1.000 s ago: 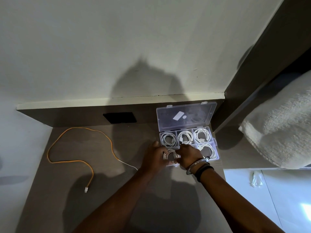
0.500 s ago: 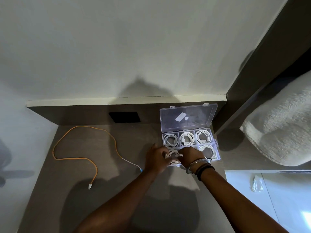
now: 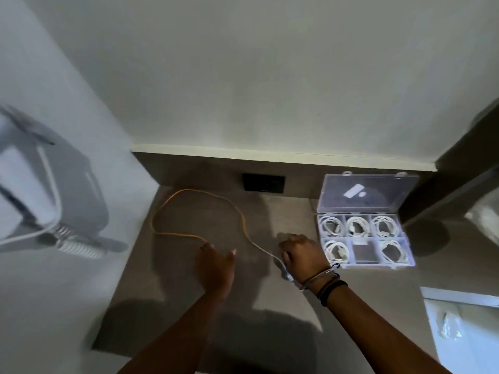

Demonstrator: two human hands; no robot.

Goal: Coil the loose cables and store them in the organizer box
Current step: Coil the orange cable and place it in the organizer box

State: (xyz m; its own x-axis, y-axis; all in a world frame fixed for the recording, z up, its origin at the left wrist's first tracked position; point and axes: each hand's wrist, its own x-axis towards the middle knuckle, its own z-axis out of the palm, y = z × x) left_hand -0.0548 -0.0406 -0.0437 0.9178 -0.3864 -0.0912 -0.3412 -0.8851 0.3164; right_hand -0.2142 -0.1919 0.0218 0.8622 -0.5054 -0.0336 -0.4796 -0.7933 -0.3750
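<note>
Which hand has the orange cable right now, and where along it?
The right hand grips the orange cable near its pale grey end. The left hand is open at the other end, holding nothing.

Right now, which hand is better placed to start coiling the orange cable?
Right. The right hand is already closed on the orange cable at its grey end, beside the organizer box. The left hand lies open over the tabletop, gripping nothing, and could probably guide the slack.

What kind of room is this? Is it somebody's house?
Probably a room in a home, maybe a bedroom corner. A small built-in desk sits against a plain wall with a dark socket plate behind it, holding an orange cable and an organizer box of coiled cables.
</note>
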